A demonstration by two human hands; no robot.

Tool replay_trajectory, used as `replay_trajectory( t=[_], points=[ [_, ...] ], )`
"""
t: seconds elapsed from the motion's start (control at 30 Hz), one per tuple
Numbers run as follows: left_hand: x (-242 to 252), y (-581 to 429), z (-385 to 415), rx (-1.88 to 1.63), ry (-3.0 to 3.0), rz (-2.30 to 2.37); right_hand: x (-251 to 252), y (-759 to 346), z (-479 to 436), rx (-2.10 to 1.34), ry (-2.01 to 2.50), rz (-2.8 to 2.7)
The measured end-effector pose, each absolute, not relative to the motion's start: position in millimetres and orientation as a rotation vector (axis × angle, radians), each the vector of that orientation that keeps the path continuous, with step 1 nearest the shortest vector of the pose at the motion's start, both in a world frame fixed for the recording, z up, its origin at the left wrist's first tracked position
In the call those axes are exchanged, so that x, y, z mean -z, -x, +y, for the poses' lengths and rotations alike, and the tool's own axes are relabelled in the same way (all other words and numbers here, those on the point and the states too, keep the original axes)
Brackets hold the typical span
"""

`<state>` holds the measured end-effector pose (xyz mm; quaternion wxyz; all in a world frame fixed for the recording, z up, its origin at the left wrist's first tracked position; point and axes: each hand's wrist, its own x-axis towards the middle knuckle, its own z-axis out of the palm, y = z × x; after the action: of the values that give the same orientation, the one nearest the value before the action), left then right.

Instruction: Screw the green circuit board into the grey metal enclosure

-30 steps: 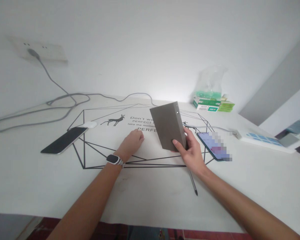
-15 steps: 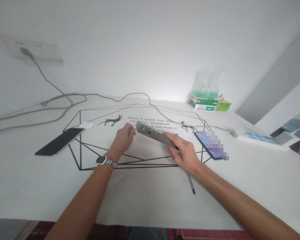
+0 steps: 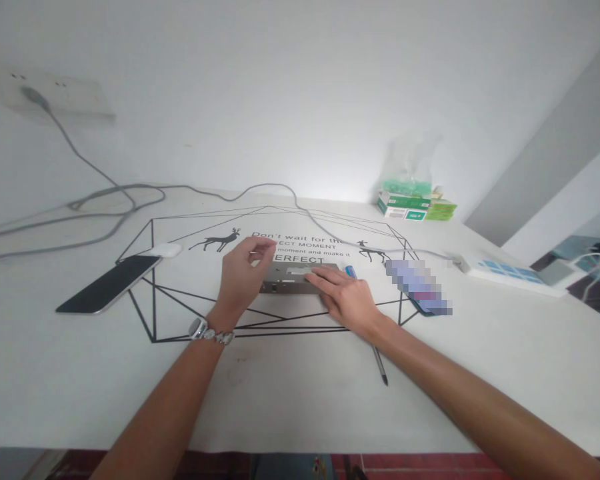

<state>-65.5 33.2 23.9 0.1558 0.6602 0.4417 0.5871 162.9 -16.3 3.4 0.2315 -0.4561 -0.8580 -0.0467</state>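
A grey flat metal box lies on the white table, its side with small ports facing me. Across its right part rests my right hand, the fingers laid over the top beside a pale label. My left hand, with a silver watch at the wrist, is at the box's left end; its fingers are bent with the tips together, and anything between them is too small to make out. A pen lies partly under my right forearm, and a blue-ended item shows behind my right hand.
A black tablet-like slab and a white mouse lie left. On the right are a phone and a white power strip. Its grey cable runs along the back. Small boxes stand at the wall.
The grey box has gone from tilted up in my right hand to lying flat on the table. My right hand has moved left onto its top, and my left hand has turned. The view has shifted slightly.
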Motion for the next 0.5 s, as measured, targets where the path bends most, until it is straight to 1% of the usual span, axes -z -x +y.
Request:
replay_trajectory(
  t=[0.27, 0.5],
  points=[
    [-17, 51, 27, -1.469, -2.057, 1.127, -5, -157, -12, 0.074, 1.362, -2.426],
    [-12, 43, 24, -1.354, -1.967, 1.139, -3, -166, -3, -0.059, 1.360, -2.419]
  ],
)
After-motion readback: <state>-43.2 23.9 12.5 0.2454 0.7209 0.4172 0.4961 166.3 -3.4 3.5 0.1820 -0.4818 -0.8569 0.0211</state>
